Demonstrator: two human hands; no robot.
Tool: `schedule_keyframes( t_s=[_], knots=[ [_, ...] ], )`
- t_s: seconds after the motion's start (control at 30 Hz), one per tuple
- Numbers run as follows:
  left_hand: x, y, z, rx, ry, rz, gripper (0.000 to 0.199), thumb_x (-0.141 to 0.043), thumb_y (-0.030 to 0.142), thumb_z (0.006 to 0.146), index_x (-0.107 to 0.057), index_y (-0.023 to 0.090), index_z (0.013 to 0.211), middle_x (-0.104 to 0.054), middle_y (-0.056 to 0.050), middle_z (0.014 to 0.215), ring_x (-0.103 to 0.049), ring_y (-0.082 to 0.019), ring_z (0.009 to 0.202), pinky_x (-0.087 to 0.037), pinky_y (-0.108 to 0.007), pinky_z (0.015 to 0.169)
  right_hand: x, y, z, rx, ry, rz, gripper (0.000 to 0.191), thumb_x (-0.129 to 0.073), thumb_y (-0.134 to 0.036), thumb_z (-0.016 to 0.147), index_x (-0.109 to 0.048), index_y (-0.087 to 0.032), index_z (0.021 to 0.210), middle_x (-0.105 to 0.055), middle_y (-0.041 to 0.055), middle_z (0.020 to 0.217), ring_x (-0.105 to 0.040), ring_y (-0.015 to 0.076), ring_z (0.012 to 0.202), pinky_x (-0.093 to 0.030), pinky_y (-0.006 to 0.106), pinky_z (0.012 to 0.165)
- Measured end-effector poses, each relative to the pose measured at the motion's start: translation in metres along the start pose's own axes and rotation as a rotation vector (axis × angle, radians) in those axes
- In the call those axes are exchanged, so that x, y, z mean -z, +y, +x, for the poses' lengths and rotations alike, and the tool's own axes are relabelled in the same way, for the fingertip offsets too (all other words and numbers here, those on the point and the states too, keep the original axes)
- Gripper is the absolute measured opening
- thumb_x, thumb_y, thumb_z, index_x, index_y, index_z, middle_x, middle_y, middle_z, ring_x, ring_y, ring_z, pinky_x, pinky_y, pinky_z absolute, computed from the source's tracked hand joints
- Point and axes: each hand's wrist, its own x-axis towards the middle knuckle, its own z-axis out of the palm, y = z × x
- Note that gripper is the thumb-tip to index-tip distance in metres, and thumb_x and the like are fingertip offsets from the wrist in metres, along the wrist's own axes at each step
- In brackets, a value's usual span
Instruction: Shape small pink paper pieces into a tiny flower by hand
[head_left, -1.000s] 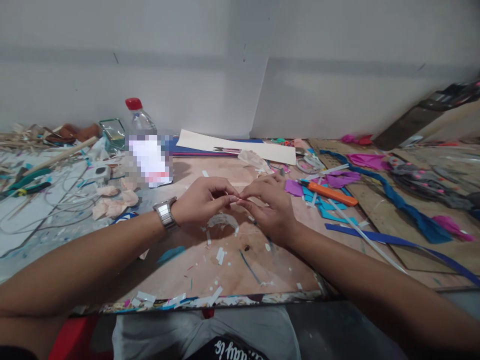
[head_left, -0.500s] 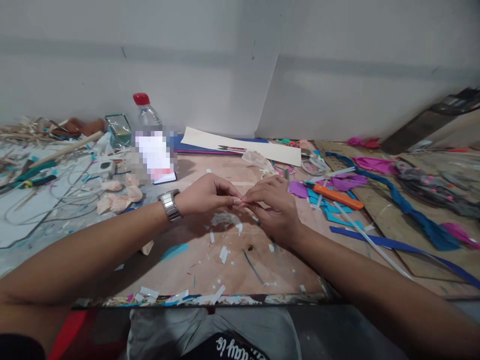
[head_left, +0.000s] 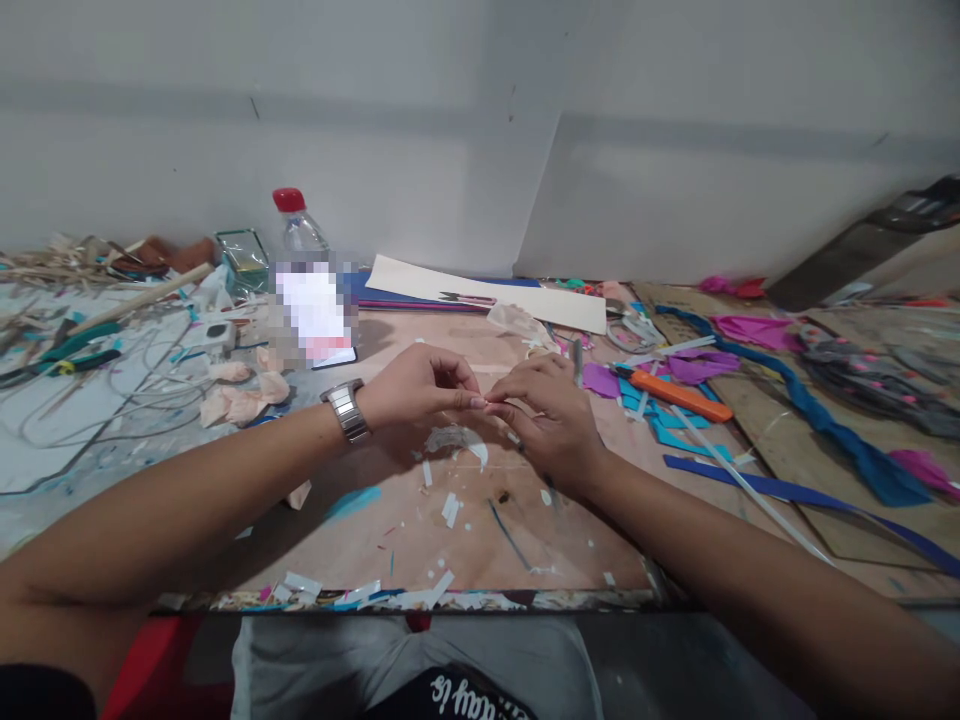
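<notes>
Over the middle of the worktable (head_left: 450,540), my left hand (head_left: 427,388) and my right hand (head_left: 547,410) meet fingertip to fingertip. Both are closed in a pinch. Whatever lies between the fingertips is too small to make out. A metal-band watch (head_left: 347,410) is on my left wrist. Below the hands, a whitish smear (head_left: 457,440) and small white scraps (head_left: 450,508) lie on the wood. Just beyond my right hand is a crumpled pale piece (head_left: 517,322) of thin material.
A phone with a blurred screen (head_left: 319,315) leans by a red-capped bottle (head_left: 300,230). Snips (head_left: 466,298) rest on a cream strip (head_left: 555,307). At right are an orange cutter (head_left: 679,393), a blue strip (head_left: 795,490) and a teal ribbon (head_left: 832,430); at left, green-handled pliers (head_left: 79,350).
The whole view has shifted slightly, so objects sit a little further right. My hands keep the same fingertip-to-fingertip pinch, with hardly any movement.
</notes>
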Motion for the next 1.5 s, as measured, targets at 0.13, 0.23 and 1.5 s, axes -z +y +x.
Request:
schedule_keyframes(
  t_s=[0.13, 0.23, 1.5],
  knots=[
    [0.0, -0.001, 0.001, 0.021, 0.006, 0.026, 0.025, -0.083, 0.038, 0.081, -0.077, 0.014, 0.081, -0.073, -0.003, 0.072, -0.06, -0.011, 0.064, -0.042, -0.022, 0.058, 0.0, 0.001, 0.0, -0.007, -0.007, -0.002, 0.008, -0.074, -0.035, 0.096, -0.076, -0.027, 0.095, -0.079, -0.0005, 0.085, -0.066, 0.0223, 0.088, -0.042, 0.043, 0.089],
    [0.0, -0.001, 0.0, 0.006, 0.036, 0.045, 0.025, -0.083, 0.037, 0.08, -0.075, 0.014, 0.079, -0.072, -0.002, 0.07, -0.059, -0.011, 0.063, -0.041, -0.021, 0.058, 0.0, -0.001, 0.0, -0.007, 0.003, -0.007, 0.01, -0.074, -0.035, 0.096, -0.076, -0.026, 0.093, -0.078, 0.0001, 0.083, -0.066, 0.0222, 0.087, -0.042, 0.043, 0.088],
    [-0.014, 0.016, -0.013, -0.294, 0.212, 0.232, 0.012, -0.075, 0.027, 0.092, -0.077, 0.016, 0.088, -0.072, -0.002, 0.079, -0.061, -0.011, 0.069, -0.047, -0.023, 0.065, 0.005, -0.002, 0.003, 0.031, 0.107, 0.052, 0.009, -0.082, -0.027, 0.089, -0.074, -0.026, 0.09, -0.074, 0.0005, 0.078, -0.065, 0.0229, 0.088, -0.046, 0.043, 0.086]
  ],
)
